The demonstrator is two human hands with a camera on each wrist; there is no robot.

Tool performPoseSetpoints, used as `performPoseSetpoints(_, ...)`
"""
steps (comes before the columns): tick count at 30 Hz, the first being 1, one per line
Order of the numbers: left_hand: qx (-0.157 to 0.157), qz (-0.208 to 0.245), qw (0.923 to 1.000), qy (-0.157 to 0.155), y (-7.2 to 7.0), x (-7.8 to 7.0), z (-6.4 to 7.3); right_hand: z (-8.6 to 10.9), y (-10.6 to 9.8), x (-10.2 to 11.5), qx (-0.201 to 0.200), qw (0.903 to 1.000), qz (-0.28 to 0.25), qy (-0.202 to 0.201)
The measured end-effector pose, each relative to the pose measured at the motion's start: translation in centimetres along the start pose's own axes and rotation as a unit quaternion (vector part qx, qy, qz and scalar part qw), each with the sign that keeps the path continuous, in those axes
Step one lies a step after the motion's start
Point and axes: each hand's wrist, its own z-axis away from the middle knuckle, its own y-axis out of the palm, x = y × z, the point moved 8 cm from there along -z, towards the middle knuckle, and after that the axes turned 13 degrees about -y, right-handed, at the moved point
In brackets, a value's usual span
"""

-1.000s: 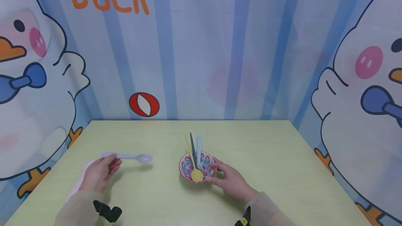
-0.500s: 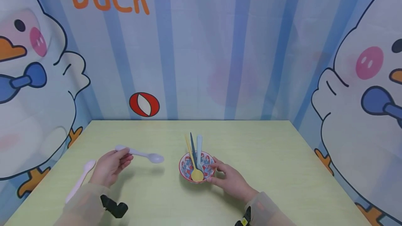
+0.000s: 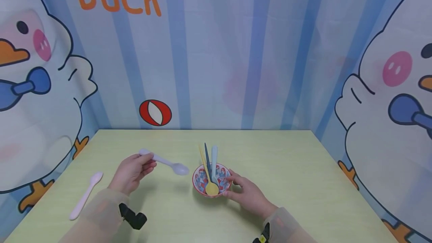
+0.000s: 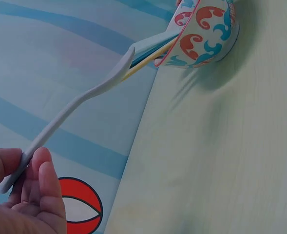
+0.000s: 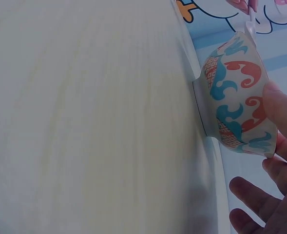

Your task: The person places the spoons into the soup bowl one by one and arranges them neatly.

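My left hand (image 3: 133,171) pinches a pale purple spoon (image 3: 180,169) near the end of its handle. Held above the table, the spoon has its scoop toward the right, just left of a patterned bowl (image 3: 199,177). In the left wrist view, the thumb and fingers grip the spoon's handle (image 4: 60,117). My right hand (image 3: 251,198) holds the bowl's right rim between thumb and fingers; the bowl stands upright on the table. Inside it lean a yellow spoon (image 3: 212,188), a light blue spoon (image 3: 214,160) and a dark blue utensil (image 3: 207,156), its lower end hidden.
A pinkish spoon (image 3: 86,198) lies at the left of the pale wooden table (image 3: 276,160). Behind the table hangs a blue striped cloth (image 3: 216,48) printed with ducks and a red ball.
My left hand has carried the purple spoon rightward and slightly away, closer to the bowl, which uncovers the pinkish spoon on the table. The right hand and bowl stay put.
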Motion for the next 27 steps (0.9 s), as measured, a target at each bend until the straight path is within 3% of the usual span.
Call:
performPoseSetpoints(14,0.026,-0.044,0.9986,0.011,4.0,-0.8,-0.1,0.1,0.0,0.1,-0.001,0.9999,0.008,-0.008)
performPoseSetpoints(27,0.048,-0.094,0.9944,0.011,7.0,-0.1,-0.8,0.0,-0.1,0.2,-0.005,0.9998,0.01,-0.014)
